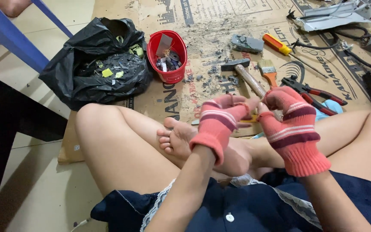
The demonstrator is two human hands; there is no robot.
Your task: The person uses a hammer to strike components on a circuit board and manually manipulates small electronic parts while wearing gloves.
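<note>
You sit on a pale tiled floor (44, 189) with a flattened brown cardboard sheet (202, 25) spread over it across the top and middle of the frame. On the cardboard at upper left lies a black rubbish bag (86, 81) full of scraps, with a red plastic tub (168, 64) of small parts just right of it. Near the top centre you have grey debris, a hammer (241, 71), a paintbrush (268, 68), a screwdriver (280, 45) and red-handled pliers (314, 92). Metal casings and black cables (348, 47) fill the upper right.
</note>
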